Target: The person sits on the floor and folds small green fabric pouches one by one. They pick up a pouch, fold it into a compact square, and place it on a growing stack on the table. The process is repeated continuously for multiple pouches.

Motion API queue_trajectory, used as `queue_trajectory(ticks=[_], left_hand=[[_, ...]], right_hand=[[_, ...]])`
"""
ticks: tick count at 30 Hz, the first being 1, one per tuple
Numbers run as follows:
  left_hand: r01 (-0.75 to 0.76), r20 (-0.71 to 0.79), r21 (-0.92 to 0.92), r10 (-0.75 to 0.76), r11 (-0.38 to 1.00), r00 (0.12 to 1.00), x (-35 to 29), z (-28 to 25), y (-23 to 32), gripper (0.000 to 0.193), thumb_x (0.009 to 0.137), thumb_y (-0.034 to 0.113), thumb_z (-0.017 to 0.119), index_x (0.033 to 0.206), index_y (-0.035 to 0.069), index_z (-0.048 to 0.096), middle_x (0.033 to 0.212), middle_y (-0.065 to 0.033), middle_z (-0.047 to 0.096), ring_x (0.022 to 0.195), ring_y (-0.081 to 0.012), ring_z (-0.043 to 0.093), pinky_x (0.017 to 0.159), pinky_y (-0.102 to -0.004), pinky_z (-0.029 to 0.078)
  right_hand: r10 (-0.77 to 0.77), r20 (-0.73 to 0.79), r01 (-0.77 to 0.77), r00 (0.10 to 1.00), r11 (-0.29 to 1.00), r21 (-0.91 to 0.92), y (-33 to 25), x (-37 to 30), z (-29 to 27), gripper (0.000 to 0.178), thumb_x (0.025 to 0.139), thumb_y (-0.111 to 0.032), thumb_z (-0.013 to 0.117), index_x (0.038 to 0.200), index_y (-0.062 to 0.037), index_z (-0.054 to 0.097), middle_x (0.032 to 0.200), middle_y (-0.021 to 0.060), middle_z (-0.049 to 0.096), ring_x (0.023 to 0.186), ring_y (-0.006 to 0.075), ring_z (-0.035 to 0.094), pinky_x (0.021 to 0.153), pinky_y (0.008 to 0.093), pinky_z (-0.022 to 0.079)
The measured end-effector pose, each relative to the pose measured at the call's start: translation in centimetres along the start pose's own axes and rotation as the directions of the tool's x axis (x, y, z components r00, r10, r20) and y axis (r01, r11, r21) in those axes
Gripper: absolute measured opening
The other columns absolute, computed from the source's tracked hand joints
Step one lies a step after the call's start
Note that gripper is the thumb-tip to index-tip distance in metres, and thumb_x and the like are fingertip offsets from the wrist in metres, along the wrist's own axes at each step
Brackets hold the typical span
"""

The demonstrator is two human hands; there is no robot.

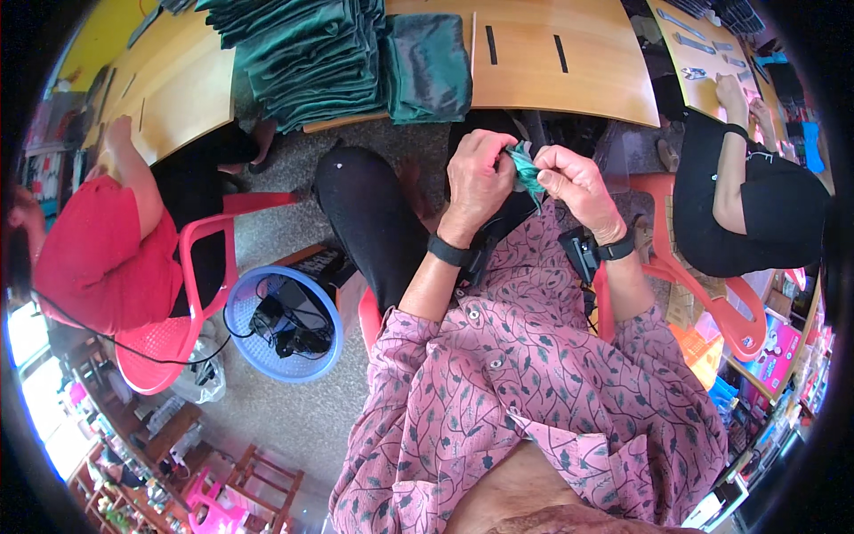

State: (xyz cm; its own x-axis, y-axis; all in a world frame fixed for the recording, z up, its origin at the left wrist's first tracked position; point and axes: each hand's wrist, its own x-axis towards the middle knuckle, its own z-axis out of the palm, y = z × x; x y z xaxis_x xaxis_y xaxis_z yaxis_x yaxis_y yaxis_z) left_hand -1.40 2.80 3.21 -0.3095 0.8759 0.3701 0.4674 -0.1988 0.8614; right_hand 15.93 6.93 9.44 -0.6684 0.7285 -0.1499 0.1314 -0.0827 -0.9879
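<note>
A small bunched piece of green fabric [527, 169] is pinched between my two hands, just off the near edge of the table and above my lap. My left hand [480, 181] is closed on its left side with the fingers curled in. On the other side, my right hand [578, 185] grips it between thumb and fingers. Part of the fabric is hidden inside my fingers, and a loose end hangs down. Beyond my hands, a tall stack of folded green velvety cloth [307, 64] stands on the table, beside a lower green cloth pile [429, 67].
The wooden table [565, 84] has two dark slots. A blue basket [233, 307] with black cables and devices stands on the floor at left. A person in red [111, 249] sits on a red chair at left; another in black [756, 205] sits at right.
</note>
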Motion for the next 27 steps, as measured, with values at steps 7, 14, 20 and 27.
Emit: queue_trajectory(ticks=[7,14,20,27], left_hand=[[0.309,0.2,-0.212,-0.268,0.927,0.942,-0.4,0.0,-0.8,0.015,0.076,-0.001,0.06,0.089,0.002,0.067,0.078,-0.0064,0.065,0.072,-0.0173,0.063,0.066,-0.0313,0.05],[0.687,0.658,-0.613,-0.23,0.389,0.717,-0.3,-1.0,-0.5,0.012,0.081,0.0,0.057,0.087,-0.001,0.068,0.08,0.0017,0.064,0.072,-0.0076,0.059,0.069,-0.022,0.048],[0.653,0.647,-0.757,-0.099,0.038,0.756,-0.8,-0.1,0.2,0.01,0.084,0.002,0.06,0.09,0.0,0.068,0.096,-0.0015,0.062,0.088,-0.0108,0.059,0.083,-0.0265,0.046],[0.64,0.58,-0.743,-0.287,0.196,0.762,-0.2,-0.3,0.5,0.011,0.089,0.016,0.07,0.087,0.005,0.068,0.086,0.0028,0.063,0.081,-0.0063,0.057,0.076,-0.0238,0.045]], right_hand=[[0.089,-0.143,-0.035,0.986,0.939,0.341,2.4,0.5,-0.3,0.013,0.1,-0.019,0.057,0.099,-0.0063,0.06,0.075,-0.0086,0.048,0.063,-0.0005,0.037,0.055,0.018,0.031],[0.07,-0.299,0.034,0.952,0.944,0.328,3.7,1.5,-0.9,0.014,0.101,-0.018,0.056,0.101,-0.0047,0.059,0.083,-0.0048,0.057,0.073,0.002,0.052,0.066,0.0186,0.044],[-0.037,-0.392,0.077,0.919,0.993,0.086,4.2,2.6,-0.5,0.015,0.101,-0.017,0.056,0.097,-0.0036,0.059,0.084,-0.0043,0.056,0.076,0.0034,0.052,0.07,0.0197,0.044],[-0.011,-0.416,-0.007,0.909,0.999,-0.041,3.9,1.9,-0.9,0.015,0.102,-0.017,0.054,0.099,-0.0039,0.061,0.084,-0.0047,0.056,0.077,0.0037,0.05,0.07,0.0206,0.044]])
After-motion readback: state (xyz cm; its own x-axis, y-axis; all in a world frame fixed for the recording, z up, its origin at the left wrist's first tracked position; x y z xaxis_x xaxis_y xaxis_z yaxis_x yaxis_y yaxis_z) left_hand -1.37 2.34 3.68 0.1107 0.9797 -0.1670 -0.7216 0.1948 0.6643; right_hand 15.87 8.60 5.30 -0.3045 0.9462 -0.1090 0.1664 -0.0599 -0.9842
